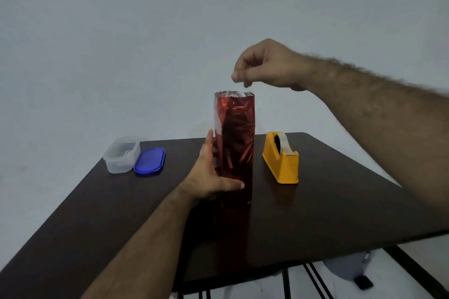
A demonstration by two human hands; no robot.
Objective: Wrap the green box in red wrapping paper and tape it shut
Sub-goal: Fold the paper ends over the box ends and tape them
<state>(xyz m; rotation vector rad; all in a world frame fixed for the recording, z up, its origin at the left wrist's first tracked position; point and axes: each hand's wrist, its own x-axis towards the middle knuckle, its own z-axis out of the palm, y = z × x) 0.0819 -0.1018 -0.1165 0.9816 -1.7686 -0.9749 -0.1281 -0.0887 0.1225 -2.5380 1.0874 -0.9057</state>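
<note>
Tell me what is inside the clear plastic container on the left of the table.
The clear container stands open, its blue lid beside it. Something small and pale lies inside; the cloudy wall blurs it, so I cannot tell what it is.

green box: hidden inside the red wrapping paper (234, 143), not seen at all.
left hand (211, 172) fingers: all but the thumb hidden behind the wrapping paper.
right hand (264, 67) pinch: above the paper's open top, blurred; cannot tell what it holds.
clear container (121, 155) contents: left of the paper, too small to tell.
</note>
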